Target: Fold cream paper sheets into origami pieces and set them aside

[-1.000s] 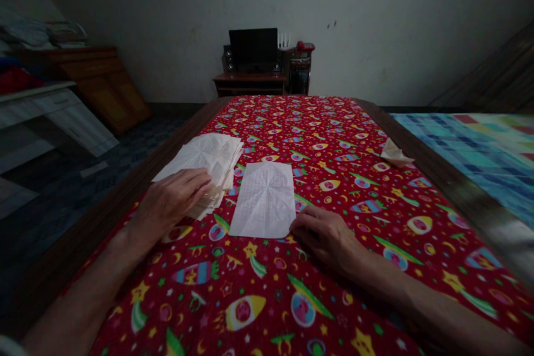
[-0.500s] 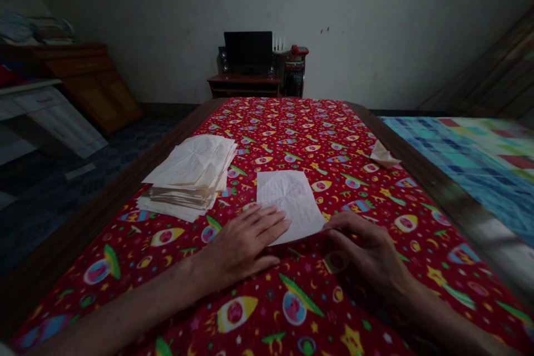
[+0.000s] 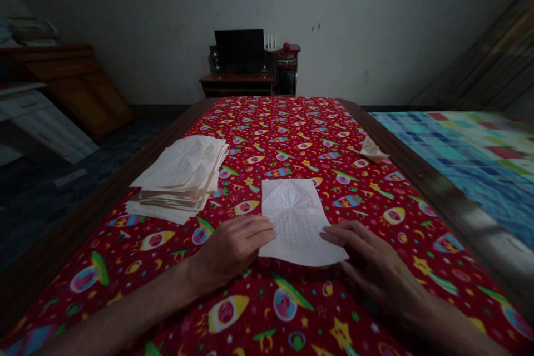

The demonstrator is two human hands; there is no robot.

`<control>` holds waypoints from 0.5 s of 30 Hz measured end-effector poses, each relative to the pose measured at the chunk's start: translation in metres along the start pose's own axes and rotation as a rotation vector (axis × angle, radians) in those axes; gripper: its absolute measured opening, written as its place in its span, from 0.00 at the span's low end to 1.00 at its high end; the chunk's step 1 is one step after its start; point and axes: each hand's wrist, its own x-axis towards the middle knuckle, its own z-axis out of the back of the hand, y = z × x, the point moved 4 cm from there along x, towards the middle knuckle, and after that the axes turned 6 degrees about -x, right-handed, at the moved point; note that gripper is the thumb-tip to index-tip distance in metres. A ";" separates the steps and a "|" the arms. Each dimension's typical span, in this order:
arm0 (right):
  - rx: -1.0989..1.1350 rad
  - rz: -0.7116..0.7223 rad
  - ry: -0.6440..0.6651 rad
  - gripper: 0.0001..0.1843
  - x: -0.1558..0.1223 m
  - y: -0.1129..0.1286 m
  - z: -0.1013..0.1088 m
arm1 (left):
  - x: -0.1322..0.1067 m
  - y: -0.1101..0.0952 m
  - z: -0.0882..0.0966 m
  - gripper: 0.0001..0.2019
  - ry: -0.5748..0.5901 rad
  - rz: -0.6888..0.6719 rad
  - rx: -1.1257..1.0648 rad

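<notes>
A single creased sheet of lined paper (image 3: 297, 217) lies flat on the red patterned tablecloth (image 3: 292, 133) in front of me. My left hand (image 3: 232, 245) rests flat with fingers stretched out, its fingertips touching the sheet's left edge. My right hand (image 3: 367, 258) lies open on the sheet's lower right corner, fingers extended. A stack of similar creased sheets (image 3: 179, 178) sits to the left, apart from both hands.
A small folded paper piece (image 3: 372, 149) lies near the table's right edge. A colourful checked mat (image 3: 467, 161) is on the right. A cabinet with a dark screen (image 3: 240, 50) stands at the far wall; furniture (image 3: 54, 100) is at left.
My left hand left the stack and came to the single sheet's left edge. The sheet has slid nearer to me, with my right hand now resting on its corner.
</notes>
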 end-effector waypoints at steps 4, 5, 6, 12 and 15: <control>-0.119 -0.070 0.032 0.14 0.006 -0.013 -0.009 | 0.000 -0.003 0.001 0.12 0.005 -0.025 -0.032; -0.125 -0.065 0.015 0.14 0.008 -0.016 -0.009 | -0.001 -0.003 0.000 0.12 0.007 -0.029 -0.040; -0.116 -0.045 0.005 0.14 0.010 -0.017 -0.009 | -0.001 -0.002 0.000 0.12 0.012 -0.029 -0.048; 0.006 0.095 0.016 0.14 0.018 -0.016 -0.005 | -0.004 0.014 -0.005 0.11 0.000 0.071 -0.127; 0.072 0.114 0.009 0.11 0.020 -0.014 -0.002 | -0.005 0.020 -0.004 0.11 -0.058 0.094 -0.205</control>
